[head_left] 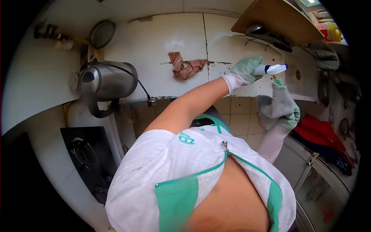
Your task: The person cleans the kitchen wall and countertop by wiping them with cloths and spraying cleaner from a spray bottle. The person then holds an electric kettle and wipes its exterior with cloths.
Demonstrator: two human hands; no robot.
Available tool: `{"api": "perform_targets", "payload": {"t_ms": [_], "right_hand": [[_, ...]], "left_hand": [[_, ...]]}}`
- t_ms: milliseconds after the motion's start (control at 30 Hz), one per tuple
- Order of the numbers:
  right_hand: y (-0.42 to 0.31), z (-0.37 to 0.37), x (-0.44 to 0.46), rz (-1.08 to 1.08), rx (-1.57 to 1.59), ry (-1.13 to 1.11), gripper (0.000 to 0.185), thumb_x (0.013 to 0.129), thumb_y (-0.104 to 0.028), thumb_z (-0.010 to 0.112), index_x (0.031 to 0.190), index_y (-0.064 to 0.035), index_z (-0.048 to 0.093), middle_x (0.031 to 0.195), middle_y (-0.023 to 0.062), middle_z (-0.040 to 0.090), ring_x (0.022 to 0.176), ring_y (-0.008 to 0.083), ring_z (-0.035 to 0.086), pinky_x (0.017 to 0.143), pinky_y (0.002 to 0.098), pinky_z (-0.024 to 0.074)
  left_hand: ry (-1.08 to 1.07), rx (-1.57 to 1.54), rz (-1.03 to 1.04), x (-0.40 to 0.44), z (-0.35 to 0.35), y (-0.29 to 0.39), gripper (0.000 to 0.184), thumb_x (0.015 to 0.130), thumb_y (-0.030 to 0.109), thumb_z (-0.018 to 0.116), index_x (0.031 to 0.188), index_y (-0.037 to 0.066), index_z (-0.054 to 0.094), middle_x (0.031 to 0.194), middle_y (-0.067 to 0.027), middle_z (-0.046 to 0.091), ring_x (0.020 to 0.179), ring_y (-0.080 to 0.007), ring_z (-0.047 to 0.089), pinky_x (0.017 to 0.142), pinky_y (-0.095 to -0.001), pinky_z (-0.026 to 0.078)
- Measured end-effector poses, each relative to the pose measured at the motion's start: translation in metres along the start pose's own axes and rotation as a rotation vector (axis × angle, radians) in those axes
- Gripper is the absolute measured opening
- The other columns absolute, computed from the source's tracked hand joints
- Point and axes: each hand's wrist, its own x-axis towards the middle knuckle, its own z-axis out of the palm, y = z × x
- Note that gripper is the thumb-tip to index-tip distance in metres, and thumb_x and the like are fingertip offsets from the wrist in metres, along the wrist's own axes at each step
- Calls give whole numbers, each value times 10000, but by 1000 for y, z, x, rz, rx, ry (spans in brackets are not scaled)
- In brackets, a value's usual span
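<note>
My left hand (247,69), in a pale green glove with a white cuff, reaches across the worn white countertop (154,42). Its fingers are closed around a white bottle with blue parts (270,69), tilted sideways and pointing right. Lower and closer to my body, my right hand (291,118) wears a similar green glove. A grey cloth (274,104) is gripped in it and covers most of its fingers. Left of my left hand, a crumpled pinkish-brown rag (185,67) lies on the counter.
A steel electric kettle (106,79) lies at the left, its plug hanging by the counter edge. A wooden shelf (278,19) juts out above the right side. Pans hang on the right wall. Red fabric (320,133) sits on a cabinet at right.
</note>
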Motion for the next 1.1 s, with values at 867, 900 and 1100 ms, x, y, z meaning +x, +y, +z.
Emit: {"api": "perform_targets", "payload": {"t_ms": [867,900,1100], "right_hand": [[75,420,27,-890,-239,-1047,526,922,-331,525,1378,-80,455,1433,165,432,1370,323,356,1108,504,267],[77,440,35,-863,-247,-1009,531,922,-332,526,1383,-79,450,1434,165,432,1370,323,357,1107,501,270],[94,489,121,-375,-581,-542,392,916,-287,497,1241,-68,502,1283,162,498,1192,341,464,1001,464,357]], "left_hand": [[1073,-668,-929,-350,-154,63,515,916,45,557,1408,-21,416,1289,-125,566,1129,-223,586,993,-330,456],[1083,-672,-947,-355,-154,62,514,916,44,557,1407,-21,417,1289,-125,566,1129,-223,586,993,-330,457],[1096,-714,-1001,-368,-156,60,511,913,37,556,1402,-25,422,1289,-127,567,1130,-223,586,991,-330,457]]}}
